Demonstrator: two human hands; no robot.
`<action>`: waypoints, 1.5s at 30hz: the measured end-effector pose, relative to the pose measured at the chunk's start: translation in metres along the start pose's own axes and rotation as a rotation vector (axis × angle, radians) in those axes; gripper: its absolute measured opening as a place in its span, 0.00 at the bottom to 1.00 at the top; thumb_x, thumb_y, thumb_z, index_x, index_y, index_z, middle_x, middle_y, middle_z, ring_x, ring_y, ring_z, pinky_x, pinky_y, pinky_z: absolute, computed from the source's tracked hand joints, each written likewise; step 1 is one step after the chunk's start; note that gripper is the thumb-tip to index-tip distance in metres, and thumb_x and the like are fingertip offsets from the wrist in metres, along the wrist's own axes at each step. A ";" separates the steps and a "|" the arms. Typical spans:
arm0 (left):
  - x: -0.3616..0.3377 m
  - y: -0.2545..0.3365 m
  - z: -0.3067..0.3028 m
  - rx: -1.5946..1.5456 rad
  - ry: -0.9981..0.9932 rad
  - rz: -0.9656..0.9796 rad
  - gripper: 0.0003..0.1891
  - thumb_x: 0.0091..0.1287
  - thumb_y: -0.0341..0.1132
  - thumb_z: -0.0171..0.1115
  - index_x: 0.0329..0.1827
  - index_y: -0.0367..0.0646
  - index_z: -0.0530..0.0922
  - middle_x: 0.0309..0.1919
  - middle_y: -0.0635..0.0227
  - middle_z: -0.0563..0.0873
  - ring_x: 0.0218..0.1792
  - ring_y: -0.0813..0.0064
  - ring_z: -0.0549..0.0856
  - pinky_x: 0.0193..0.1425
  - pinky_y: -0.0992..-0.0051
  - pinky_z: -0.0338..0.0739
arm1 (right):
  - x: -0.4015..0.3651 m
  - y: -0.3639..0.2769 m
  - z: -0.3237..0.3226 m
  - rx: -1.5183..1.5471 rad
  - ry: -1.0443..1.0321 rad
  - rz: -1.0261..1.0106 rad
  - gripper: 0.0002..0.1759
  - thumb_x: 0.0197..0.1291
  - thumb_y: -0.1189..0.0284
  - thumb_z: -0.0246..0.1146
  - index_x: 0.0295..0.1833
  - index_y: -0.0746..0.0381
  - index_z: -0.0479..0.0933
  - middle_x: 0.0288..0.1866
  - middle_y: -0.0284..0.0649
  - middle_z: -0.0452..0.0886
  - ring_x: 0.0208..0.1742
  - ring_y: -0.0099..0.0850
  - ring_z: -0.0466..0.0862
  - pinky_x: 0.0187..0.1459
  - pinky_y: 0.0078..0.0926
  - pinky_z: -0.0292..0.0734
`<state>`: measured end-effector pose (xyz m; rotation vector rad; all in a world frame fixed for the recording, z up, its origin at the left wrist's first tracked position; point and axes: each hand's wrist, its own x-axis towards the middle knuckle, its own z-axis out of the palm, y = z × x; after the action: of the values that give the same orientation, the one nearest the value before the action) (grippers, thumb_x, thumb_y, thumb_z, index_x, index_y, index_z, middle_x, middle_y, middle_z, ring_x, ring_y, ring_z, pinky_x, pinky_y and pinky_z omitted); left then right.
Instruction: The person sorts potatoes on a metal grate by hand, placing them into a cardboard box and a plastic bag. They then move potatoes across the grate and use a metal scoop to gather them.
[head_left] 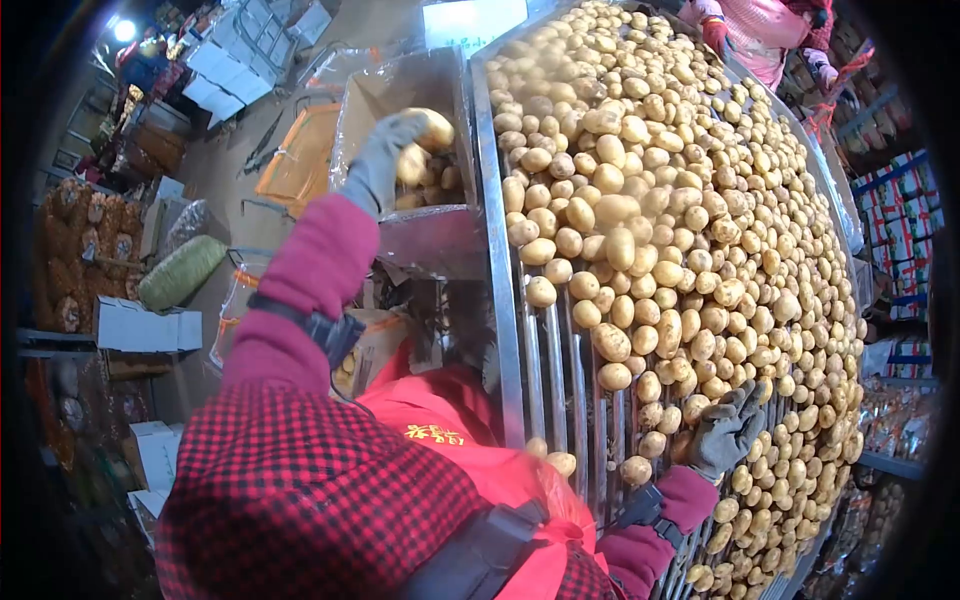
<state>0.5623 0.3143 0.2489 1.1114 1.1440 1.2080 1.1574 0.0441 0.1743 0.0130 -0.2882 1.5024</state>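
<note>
My left hand (385,158), in a grey glove, is over a plastic-lined box (362,100) at the table's left side. Its fingers are closed round a large potato (430,128), with more potatoes lying in the box below. On the right, my gloved right hand (727,432) rests among the potatoes (700,290) spread over the slatted metal table (507,330). The fingers of that hand are spread and partly bent, and a potato lies against its wrist side; no potato shows in its grasp.
A person in pink (765,40) stands across the table at the top right. Orange crates (300,155) are left of the box. A green sack (183,272) and white cartons (150,327) are at the far left. Stacked boxes (900,230) stand at the right.
</note>
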 end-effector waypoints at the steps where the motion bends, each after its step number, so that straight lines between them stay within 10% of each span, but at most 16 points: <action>1: 0.037 -0.032 -0.055 0.033 -0.032 -0.077 0.18 0.80 0.47 0.61 0.62 0.44 0.83 0.48 0.68 0.89 0.47 0.72 0.86 0.49 0.71 0.83 | 0.000 -0.002 -0.002 -0.049 0.011 0.000 0.32 0.86 0.54 0.45 0.87 0.54 0.60 0.86 0.47 0.66 0.80 0.47 0.71 0.72 0.47 0.71; 2: 0.036 -0.031 -0.053 0.020 -0.029 -0.072 0.18 0.80 0.47 0.61 0.62 0.44 0.83 0.48 0.68 0.89 0.47 0.72 0.86 0.49 0.71 0.83 | 0.000 -0.003 0.001 -0.012 0.038 0.014 0.32 0.86 0.54 0.44 0.87 0.54 0.60 0.86 0.47 0.65 0.80 0.47 0.72 0.73 0.47 0.71; 4: 0.031 -0.022 -0.040 0.047 0.591 -0.261 0.24 0.79 0.49 0.62 0.72 0.50 0.77 0.58 0.68 0.86 0.55 0.69 0.84 0.54 0.67 0.81 | -0.002 -0.004 0.001 -0.047 0.046 -0.005 0.32 0.86 0.54 0.43 0.87 0.54 0.60 0.87 0.47 0.65 0.80 0.47 0.72 0.72 0.46 0.72; 8: 0.027 -0.082 -0.061 0.211 0.333 -0.124 0.33 0.74 0.50 0.68 0.79 0.51 0.70 0.69 0.65 0.79 0.65 0.65 0.81 0.62 0.65 0.78 | -0.019 -0.014 0.001 -0.182 0.253 -0.070 0.32 0.86 0.56 0.43 0.88 0.56 0.58 0.87 0.47 0.64 0.81 0.47 0.71 0.73 0.44 0.74; 10: -0.020 -0.051 0.014 0.312 0.343 -0.083 0.33 0.74 0.45 0.71 0.79 0.43 0.72 0.70 0.52 0.79 0.72 0.63 0.78 0.73 0.65 0.74 | -0.010 0.025 0.036 -1.055 0.638 -0.271 0.32 0.85 0.57 0.46 0.86 0.59 0.59 0.84 0.47 0.67 0.80 0.46 0.73 0.73 0.44 0.74; 11: -0.028 -0.056 0.036 0.510 0.257 0.123 0.34 0.72 0.45 0.72 0.78 0.43 0.73 0.71 0.49 0.79 0.73 0.58 0.78 0.75 0.62 0.73 | -0.016 0.037 0.044 -1.623 0.382 -0.247 0.31 0.81 0.65 0.53 0.84 0.62 0.62 0.80 0.46 0.71 0.77 0.43 0.75 0.72 0.45 0.75; 12: -0.032 -0.060 0.061 0.688 0.164 0.346 0.34 0.70 0.45 0.73 0.77 0.43 0.74 0.71 0.46 0.79 0.73 0.54 0.78 0.77 0.58 0.71 | -0.005 0.053 0.061 -1.344 0.765 -0.262 0.31 0.74 0.74 0.59 0.80 0.64 0.67 0.79 0.46 0.73 0.75 0.41 0.78 0.71 0.43 0.76; 14: -0.044 -0.050 0.105 0.832 -0.016 0.642 0.36 0.66 0.47 0.74 0.76 0.44 0.76 0.73 0.44 0.76 0.74 0.47 0.75 0.80 0.54 0.67 | -0.011 0.071 0.064 -2.432 0.315 -0.270 0.24 0.73 0.77 0.62 0.73 0.68 0.75 0.74 0.46 0.78 0.72 0.41 0.80 0.72 0.36 0.75; 16: -0.058 -0.032 0.140 1.018 -0.282 0.652 0.40 0.63 0.49 0.74 0.79 0.50 0.73 0.76 0.43 0.69 0.78 0.43 0.68 0.84 0.50 0.59 | -0.010 0.102 0.071 -1.489 0.797 0.041 0.24 0.76 0.76 0.59 0.75 0.65 0.75 0.73 0.47 0.79 0.74 0.39 0.78 0.74 0.39 0.73; 18: -0.061 -0.037 0.169 1.137 -0.381 0.657 0.44 0.61 0.54 0.76 0.81 0.54 0.71 0.78 0.42 0.66 0.80 0.42 0.65 0.83 0.48 0.58 | -0.008 0.117 0.071 -2.295 0.239 -0.195 0.25 0.69 0.74 0.65 0.71 0.65 0.79 0.70 0.52 0.80 0.73 0.49 0.79 0.75 0.45 0.72; 26: -0.030 -0.050 0.274 1.385 -0.619 0.587 0.40 0.64 0.62 0.68 0.80 0.63 0.71 0.81 0.57 0.67 0.82 0.30 0.55 0.71 0.15 0.50 | 0.010 0.096 0.048 -2.396 0.339 -0.294 0.21 0.69 0.73 0.65 0.66 0.63 0.83 0.63 0.50 0.86 0.69 0.50 0.81 0.73 0.46 0.72; 32: -0.032 -0.046 0.227 0.673 -0.657 0.898 0.28 0.71 0.53 0.68 0.72 0.56 0.80 0.72 0.51 0.78 0.71 0.49 0.78 0.70 0.45 0.71 | 0.013 0.081 0.018 -2.363 0.405 -0.279 0.25 0.72 0.76 0.62 0.73 0.65 0.78 0.69 0.48 0.84 0.71 0.46 0.80 0.75 0.44 0.71; 36: 0.012 -0.029 0.095 0.774 -0.159 0.960 0.17 0.73 0.34 0.66 0.64 0.43 0.85 0.59 0.54 0.88 0.55 0.57 0.88 0.57 0.63 0.82 | 0.017 0.091 0.030 -2.272 0.506 -0.196 0.23 0.76 0.78 0.58 0.74 0.68 0.76 0.72 0.51 0.80 0.71 0.41 0.80 0.74 0.39 0.72; 40: 0.097 -0.077 -0.052 0.594 0.308 0.114 0.25 0.78 0.36 0.62 0.76 0.44 0.76 0.63 0.54 0.88 0.65 0.60 0.86 0.69 0.65 0.80 | 0.021 0.097 0.037 -2.308 0.537 -0.143 0.23 0.79 0.76 0.55 0.75 0.68 0.75 0.73 0.49 0.78 0.73 0.40 0.78 0.76 0.38 0.71; 45: 0.175 -0.125 -0.123 1.200 0.109 -0.331 0.44 0.70 0.60 0.64 0.86 0.51 0.64 0.76 0.44 0.77 0.76 0.45 0.76 0.80 0.55 0.70 | 0.019 0.098 0.037 -2.299 0.686 -0.042 0.25 0.82 0.69 0.55 0.77 0.70 0.70 0.76 0.51 0.75 0.76 0.40 0.75 0.78 0.41 0.67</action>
<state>0.4563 0.4849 0.1042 1.6022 2.1348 0.2254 1.0548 0.0627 0.1974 -2.1661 -1.2198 0.3161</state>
